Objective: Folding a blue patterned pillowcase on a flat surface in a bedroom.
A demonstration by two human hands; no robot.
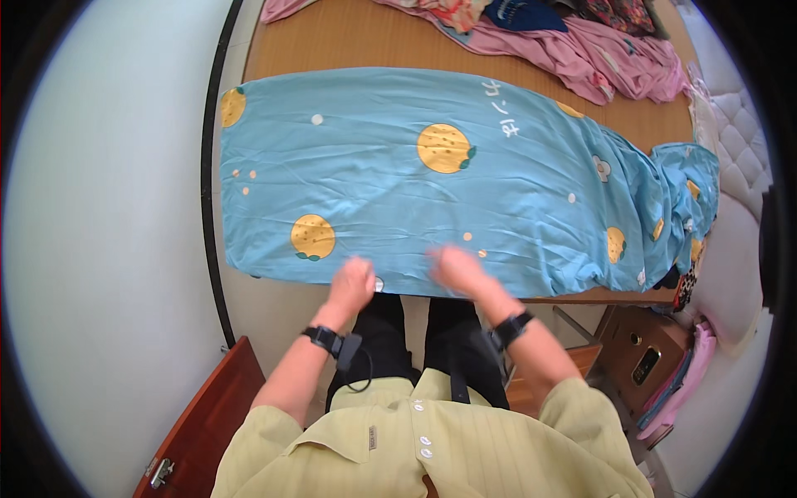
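A blue cloth (367,180) printed with yellow fruit lies spread over the table before me, its right end bunched in folds. My left hand (353,283), fingers curled, is at the cloth's near edge, left of centre. Further right, my right hand (459,271) is blurred over the same edge. Whether either hand pinches the fabric cannot be made out. Small creases run across the flat part of the cloth, which bears white writing near its far side.
Pink clothing (598,56) and a dark blue garment (526,14) lie along the far side of the wooden table (336,40). A brown safe (644,355) stands below right, beside a white padded surface (738,131). At lower left is a reddish wooden door (205,429).
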